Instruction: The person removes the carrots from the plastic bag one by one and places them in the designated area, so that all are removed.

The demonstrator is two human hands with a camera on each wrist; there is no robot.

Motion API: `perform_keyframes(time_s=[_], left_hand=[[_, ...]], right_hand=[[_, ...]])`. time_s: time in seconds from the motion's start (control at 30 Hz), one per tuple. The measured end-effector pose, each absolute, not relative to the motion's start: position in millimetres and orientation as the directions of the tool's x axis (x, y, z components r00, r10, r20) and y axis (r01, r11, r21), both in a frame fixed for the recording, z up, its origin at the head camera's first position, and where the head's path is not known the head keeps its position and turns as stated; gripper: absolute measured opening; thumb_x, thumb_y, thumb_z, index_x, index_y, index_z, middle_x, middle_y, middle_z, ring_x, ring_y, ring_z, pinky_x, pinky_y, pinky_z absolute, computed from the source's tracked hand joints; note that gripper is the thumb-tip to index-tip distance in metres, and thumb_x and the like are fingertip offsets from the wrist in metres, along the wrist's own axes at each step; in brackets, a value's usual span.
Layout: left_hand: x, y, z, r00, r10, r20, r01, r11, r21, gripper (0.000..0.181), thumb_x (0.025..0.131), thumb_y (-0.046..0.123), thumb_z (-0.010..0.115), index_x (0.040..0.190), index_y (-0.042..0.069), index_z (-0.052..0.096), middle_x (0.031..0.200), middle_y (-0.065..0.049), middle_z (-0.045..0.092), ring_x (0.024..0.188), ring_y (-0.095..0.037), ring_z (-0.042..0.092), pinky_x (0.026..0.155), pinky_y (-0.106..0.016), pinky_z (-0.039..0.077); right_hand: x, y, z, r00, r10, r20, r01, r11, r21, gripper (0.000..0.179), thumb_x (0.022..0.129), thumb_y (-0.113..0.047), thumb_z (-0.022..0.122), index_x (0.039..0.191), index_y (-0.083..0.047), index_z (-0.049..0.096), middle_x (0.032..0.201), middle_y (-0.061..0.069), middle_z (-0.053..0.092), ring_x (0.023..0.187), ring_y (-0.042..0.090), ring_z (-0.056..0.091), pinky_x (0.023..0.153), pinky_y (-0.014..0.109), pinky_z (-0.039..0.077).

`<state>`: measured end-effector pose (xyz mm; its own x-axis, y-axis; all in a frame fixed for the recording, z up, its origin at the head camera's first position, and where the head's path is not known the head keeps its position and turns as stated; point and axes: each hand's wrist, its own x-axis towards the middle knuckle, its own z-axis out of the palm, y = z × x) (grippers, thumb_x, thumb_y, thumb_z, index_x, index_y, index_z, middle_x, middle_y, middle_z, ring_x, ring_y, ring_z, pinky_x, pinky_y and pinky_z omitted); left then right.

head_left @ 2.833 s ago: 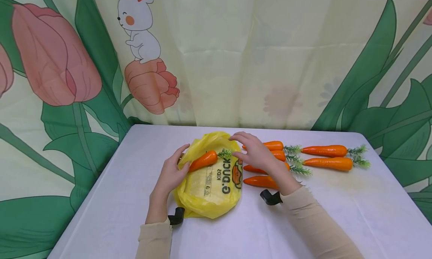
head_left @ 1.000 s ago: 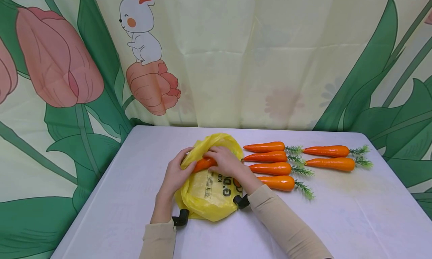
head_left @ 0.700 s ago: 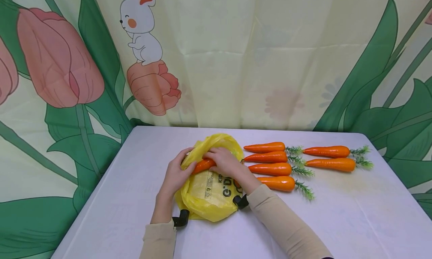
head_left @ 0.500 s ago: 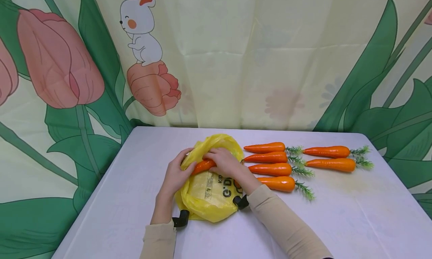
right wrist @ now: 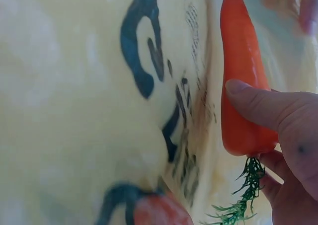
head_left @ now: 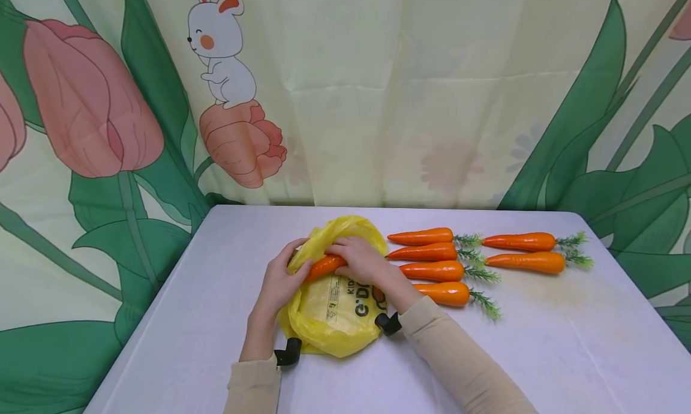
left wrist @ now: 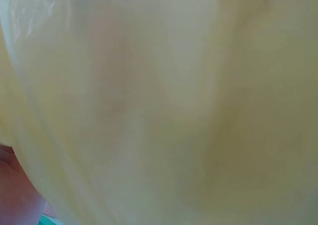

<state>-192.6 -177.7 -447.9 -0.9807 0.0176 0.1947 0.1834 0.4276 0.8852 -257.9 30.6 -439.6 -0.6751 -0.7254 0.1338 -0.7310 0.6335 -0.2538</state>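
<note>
A yellow plastic bag (head_left: pixel 335 336) with dark printing lies on the table, its mouth spread. My left hand (head_left: pixel 281 282) holds the bag's left rim, the thumb showing on the inner side. Within the bag's mouth, an orange toy carrot (head_left: pixel 324 268) points its tip towards my left hand. My right hand (head_left: pixel 363 261) grips that carrot near its thick end; in the right wrist view the thumb presses on the carrot (right wrist: pixel 243 71) and its green top hangs free below. Bag film fills most of the left wrist view, which hides the left fingers.
Right of the bag lie several more carrots: one (head_left: pixel 421 237) heads a left column, and the lowest (head_left: pixel 445 294) is partly behind my right wrist. Two others (head_left: pixel 518 241) lie farther right. A white cloth covers the table (head_left: pixel 216 264); a printed curtain (head_left: pixel 345 132) hangs behind.
Since the oldest frame, my right hand has moved left and down into the bag's mouth and taken hold of the carrot there. Over the last second both hands have stayed nearly still.
</note>
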Motion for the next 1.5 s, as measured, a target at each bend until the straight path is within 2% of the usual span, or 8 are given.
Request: perform_keyframes(time_s=[0.4,0.83,1.13,1.5], left_hand=[[-191,-178,-447,-0.982,0.012,0.187,0.173,0.442,0.880,0.047,0.096,0.011,0.068,0.141,0.018,0.057,0.106,-0.008,0.064,0.091,-0.025,0.060,0.081,-0.038,0.056],[-191,-177,-449,-0.976,0.007,0.219,0.199,0.445,0.873,0.046,0.096,0.009,0.068,0.140,0.016,0.057,0.102,-0.008,0.064,0.087,-0.024,0.061,0.076,-0.037,0.057],[-193,-176,-448,-0.973,-0.003,0.229,0.204,0.441,0.874,0.046,0.096,0.009,0.068,0.140,0.016,0.058,0.103,-0.008,0.064,0.086,-0.024,0.061,0.075,-0.037,0.056],[-194,-175,-449,-0.970,0.002,0.244,0.220,0.440,0.870,0.046,0.095,0.007,0.068,0.140,0.017,0.058,0.103,-0.008,0.064,0.086,-0.024,0.061,0.075,-0.038,0.056]], right_hand=[[-254,54,-424,-0.699,-0.694,0.173,-0.711,0.648,-0.274,0.045,0.088,-0.019,0.079,0.131,-0.011,0.067,0.131,0.004,0.062,0.124,0.027,0.053,0.110,0.042,0.038],[-243,90,-400,-0.769,-0.616,0.172,-0.637,0.712,-0.296,0.045,0.088,-0.015,0.079,0.132,-0.012,0.067,0.130,0.005,0.062,0.119,0.027,0.053,0.107,0.044,0.039],[-236,126,-389,-0.768,-0.597,0.233,-0.640,0.701,-0.315,0.045,0.086,-0.014,0.081,0.129,-0.008,0.068,0.127,0.007,0.064,0.116,0.030,0.053,0.105,0.049,0.039],[-228,162,-386,-0.811,-0.535,0.238,-0.585,0.751,-0.306,0.043,0.086,-0.013,0.081,0.127,-0.011,0.070,0.125,0.007,0.064,0.114,0.030,0.053,0.101,0.049,0.042]])
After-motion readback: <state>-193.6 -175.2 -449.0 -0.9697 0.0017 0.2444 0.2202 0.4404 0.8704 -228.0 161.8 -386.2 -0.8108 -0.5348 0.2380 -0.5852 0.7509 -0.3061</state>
